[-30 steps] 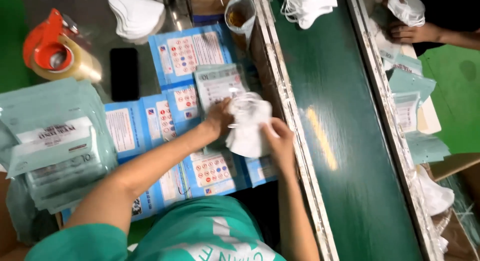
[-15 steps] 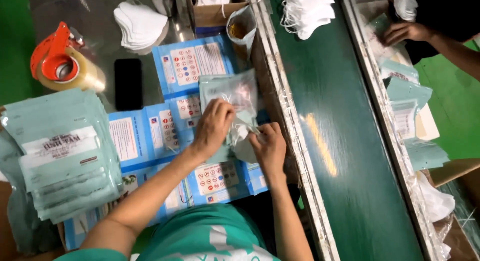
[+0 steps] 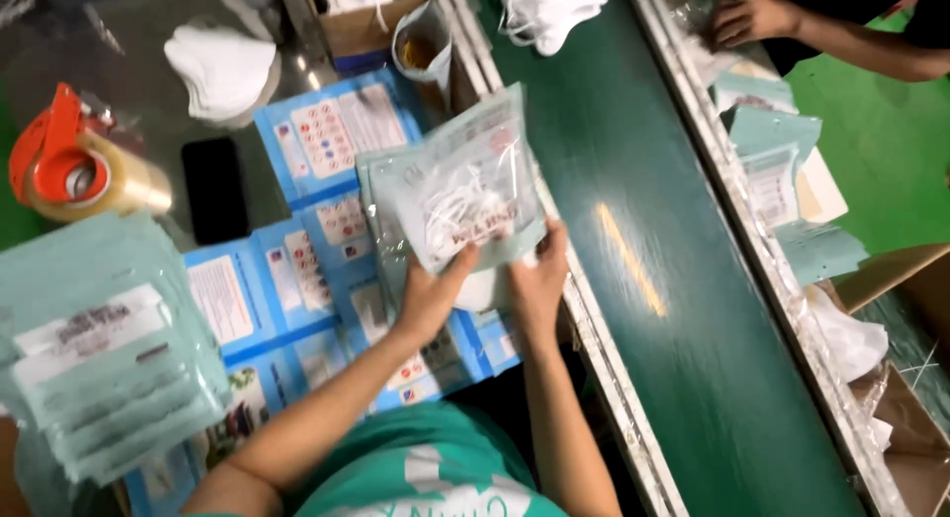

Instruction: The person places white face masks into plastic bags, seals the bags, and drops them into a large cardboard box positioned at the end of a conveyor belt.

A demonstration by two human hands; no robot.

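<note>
A clear, pale green plastic pouch [image 3: 463,186] with a white face mask inside is held up over the table's right edge. My left hand [image 3: 430,297] grips its lower left corner. My right hand [image 3: 540,280] grips its lower right corner. The pouch tilts up and away from me, its top toward the green conveyor belt [image 3: 633,230]. Under it lie more pouches and blue printed cards [image 3: 327,141].
A stack of pale green pouches [image 3: 94,344] sits at the left. An orange tape dispenser [image 3: 69,171], a black phone [image 3: 214,188] and a pile of white masks [image 3: 223,72] lie behind. More white masks [image 3: 549,10] rest on the belt. Another person's hand [image 3: 752,20] works at far right.
Both hands were pressing a white mask down among the pouches. Now they have lifted the filled pouch up and toward the belt.
</note>
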